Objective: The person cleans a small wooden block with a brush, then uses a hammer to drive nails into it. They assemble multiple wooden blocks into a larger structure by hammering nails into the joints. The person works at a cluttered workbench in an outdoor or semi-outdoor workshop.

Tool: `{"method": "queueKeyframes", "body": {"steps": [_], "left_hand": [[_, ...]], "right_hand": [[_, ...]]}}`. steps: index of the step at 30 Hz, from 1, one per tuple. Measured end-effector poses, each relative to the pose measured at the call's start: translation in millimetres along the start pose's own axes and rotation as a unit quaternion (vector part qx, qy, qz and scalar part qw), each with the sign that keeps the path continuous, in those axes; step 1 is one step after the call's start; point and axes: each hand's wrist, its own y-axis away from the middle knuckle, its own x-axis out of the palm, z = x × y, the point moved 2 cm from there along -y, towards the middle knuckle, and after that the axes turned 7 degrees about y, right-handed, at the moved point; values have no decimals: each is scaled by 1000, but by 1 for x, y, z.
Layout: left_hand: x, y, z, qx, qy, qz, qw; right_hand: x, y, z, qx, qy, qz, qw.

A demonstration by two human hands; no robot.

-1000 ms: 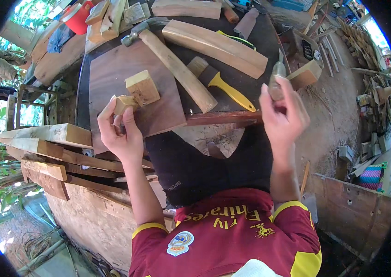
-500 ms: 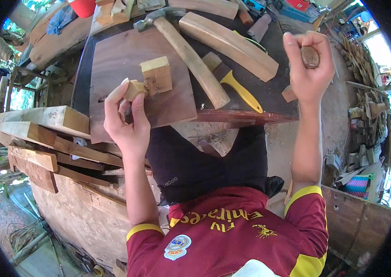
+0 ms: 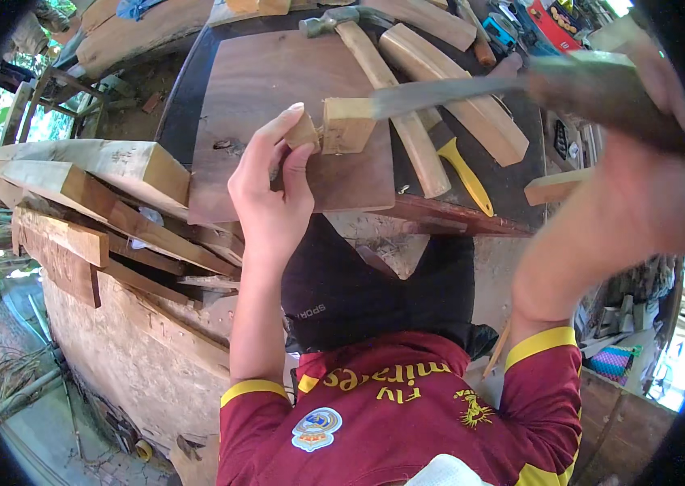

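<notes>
Pinched between thumb and fingers of my left hand [image 3: 274, 178] is a small wooden block [image 3: 304, 135]. It meets a larger pale wooden block [image 3: 346, 128] on its right; I cannot tell whether the two are one piece. Both are over a flat brown board [image 3: 286, 73] on the table. My right hand [image 3: 642, 186] is raised at the right, blurred, gripping a tool [image 3: 456, 91] with a long flat grey blade-like end and a thick brown part by the fingers. That end points left and overlaps the larger block's right edge in view; contact cannot be told.
A hammer [image 3: 391, 105] lies on the dark table beside the board, with a long curved wooden piece [image 3: 456, 97] and a yellow-handled tool [image 3: 467, 178] to its right. Stacked timber [image 3: 108, 166] stands at the left. A short wood offcut [image 3: 558, 186] lies near the table's right side.
My right hand has moved outward and closer to the camera, and its tool has turned from end-on to pointing left. My left hand still pinches the small block; the view has shifted.
</notes>
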Motion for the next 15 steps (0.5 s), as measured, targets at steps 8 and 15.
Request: {"method": "queueKeyframes", "body": {"steps": [8,15], "left_hand": [[-4,-3,-4,-20,-16,-4,1000],[-4,-5,-3,-13,-12,6,1000]], "right_hand": [[56,32,-62,0,64,15,998],[72,34,-58,-15,74,24,997]]}}
